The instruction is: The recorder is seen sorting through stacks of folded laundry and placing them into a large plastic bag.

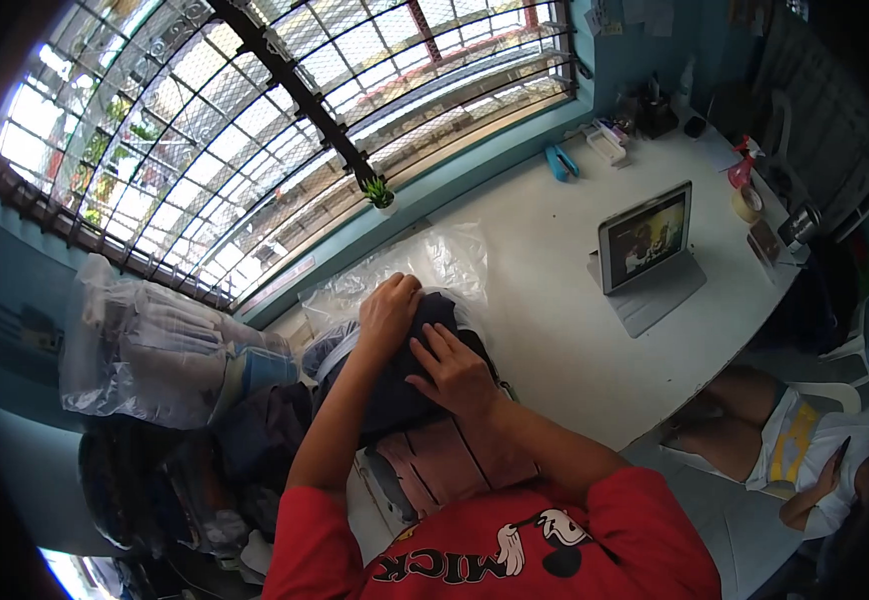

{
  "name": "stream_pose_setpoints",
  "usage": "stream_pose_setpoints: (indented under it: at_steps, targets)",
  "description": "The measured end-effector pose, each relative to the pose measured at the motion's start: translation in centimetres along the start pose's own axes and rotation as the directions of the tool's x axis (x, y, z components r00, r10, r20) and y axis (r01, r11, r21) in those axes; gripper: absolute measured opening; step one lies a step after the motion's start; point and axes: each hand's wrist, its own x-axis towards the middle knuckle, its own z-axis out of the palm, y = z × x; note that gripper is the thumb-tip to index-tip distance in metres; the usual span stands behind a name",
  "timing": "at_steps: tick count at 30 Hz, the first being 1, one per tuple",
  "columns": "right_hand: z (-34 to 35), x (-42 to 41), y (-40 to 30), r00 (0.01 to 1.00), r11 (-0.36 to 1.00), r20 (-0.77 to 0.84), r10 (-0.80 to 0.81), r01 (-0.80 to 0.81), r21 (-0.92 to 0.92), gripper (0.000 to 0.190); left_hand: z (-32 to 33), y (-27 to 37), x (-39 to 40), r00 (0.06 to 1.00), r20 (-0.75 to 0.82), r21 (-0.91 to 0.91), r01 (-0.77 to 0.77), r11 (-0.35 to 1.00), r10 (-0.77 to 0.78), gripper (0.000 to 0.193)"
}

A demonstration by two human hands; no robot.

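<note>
A stack of folded dark clothes lies before me at the table's near left edge. My left hand rests on the far end of the stack with its fingers bent down over the cloth; whether they grip it I cannot tell. Flat on top of the dark cloth is my right hand, its fingers spread. Beyond both hands lies a clear plastic bag, partly under the stack. Folded pink cloth with dark lines sits between the stack and my body.
Left of the stack stands a clear plastic bag full of folded cloth. A tablet stands on the white table, with a blue stapler farther back. A small potted plant is on the windowsill. Another person sits at the right.
</note>
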Motion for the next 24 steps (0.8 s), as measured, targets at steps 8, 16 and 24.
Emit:
stream_pose_setpoints:
  at_steps: [8,16,24]
  targets:
    - [1.1,-2.1,0.4,0.989,0.996,0.115,0.09,-0.091,0.011,0.054,0.5,2.9,-3.9,0.966,-0.048,-0.08,-0.258,0.963,0.255,0.011]
    - [1.5,-2.7,0.0,0.991,0.995,0.122,0.045,-0.033,-0.098,0.062,-3.4,2.8,-14.1,0.944,-0.114,-0.12,-0.324,0.938,0.311,0.027]
    - [-0.9,-1.3,-1.6,0.973,0.988,0.231,-0.032,0.065,-0.138,0.055,-4.8,-5.3,-19.1,0.922,-0.225,-0.102,0.301,0.948,-0.317,0.042]
